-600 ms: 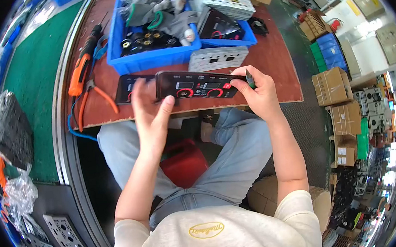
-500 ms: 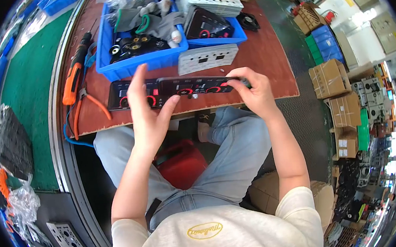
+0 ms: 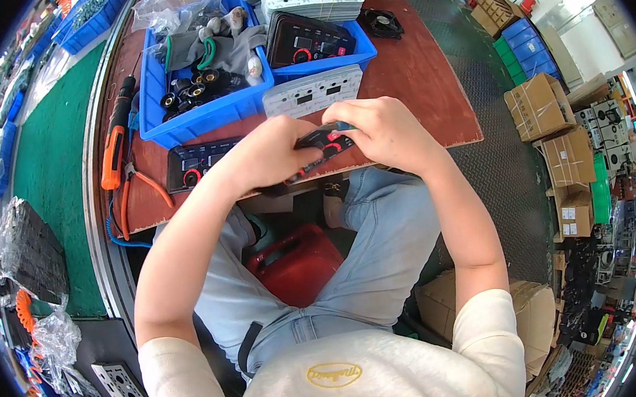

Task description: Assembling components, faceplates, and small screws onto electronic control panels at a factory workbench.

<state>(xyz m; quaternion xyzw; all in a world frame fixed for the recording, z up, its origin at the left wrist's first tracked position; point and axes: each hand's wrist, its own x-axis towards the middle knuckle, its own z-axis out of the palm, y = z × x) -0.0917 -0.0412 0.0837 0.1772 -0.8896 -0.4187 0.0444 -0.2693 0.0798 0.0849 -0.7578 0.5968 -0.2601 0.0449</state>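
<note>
Over the table's front edge I hold a black control panel [image 3: 332, 146] with red ring markings, tilted up to the right. My left hand [image 3: 270, 154] is closed round its left part and covers much of it. At the upper right end, my right hand [image 3: 382, 131] is closed with fingers bent over the panel; a small dark bit shows at its fingertips, too hidden to name. A second black panel [image 3: 192, 158] lies on the table left of my left hand, partly covered by my wrist.
Behind my hands stand a blue bin [image 3: 208, 113] of black knobs and grey gloves, and a white printed plate [image 3: 314, 93]. A second blue bin [image 3: 360, 52] holds more panels. Left lie an orange power screwdriver [image 3: 114, 152] and orange-handled pliers [image 3: 152, 184]. A small fan [image 3: 380, 23] sits far right.
My left hand, spread open before, has moved right and closed on the panel. The panel has turned from level to slanted, and my right hand has shifted left with it.
</note>
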